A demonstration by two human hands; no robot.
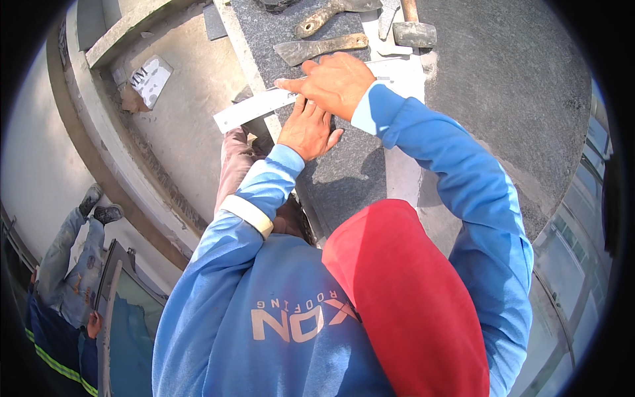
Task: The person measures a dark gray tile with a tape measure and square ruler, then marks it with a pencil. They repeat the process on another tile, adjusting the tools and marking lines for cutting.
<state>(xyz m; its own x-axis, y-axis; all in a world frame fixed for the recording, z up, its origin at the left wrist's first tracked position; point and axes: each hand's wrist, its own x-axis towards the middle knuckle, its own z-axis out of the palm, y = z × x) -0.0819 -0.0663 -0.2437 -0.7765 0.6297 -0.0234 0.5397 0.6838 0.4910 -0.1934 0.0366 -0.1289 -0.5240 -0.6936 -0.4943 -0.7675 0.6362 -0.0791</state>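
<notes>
A long white straightedge [243, 110] lies across a dark speckled stone slab [350, 182]. My left hand [306, 132] lies on the slab, fingers extended to the straightedge's near edge. My right hand [334, 83] rests over the straightedge just above it, thumb stretched leftward and fingers slightly bent; part of the straightedge is hidden under it. Just beyond are a worn scraper [321, 47], another scraper [317, 20] and a mallet [413, 34] with a wooden handle. A pale strip [403, 165] runs along the slab's right side.
A torn white printed piece [149, 83] lies on the concrete at upper left, inside a curved curb [119, 132]. A co-worker in jeans [79, 271] is at lower left beside a glass-topped frame [129, 324]. A large grey curved surface [503, 99] spreads to the right.
</notes>
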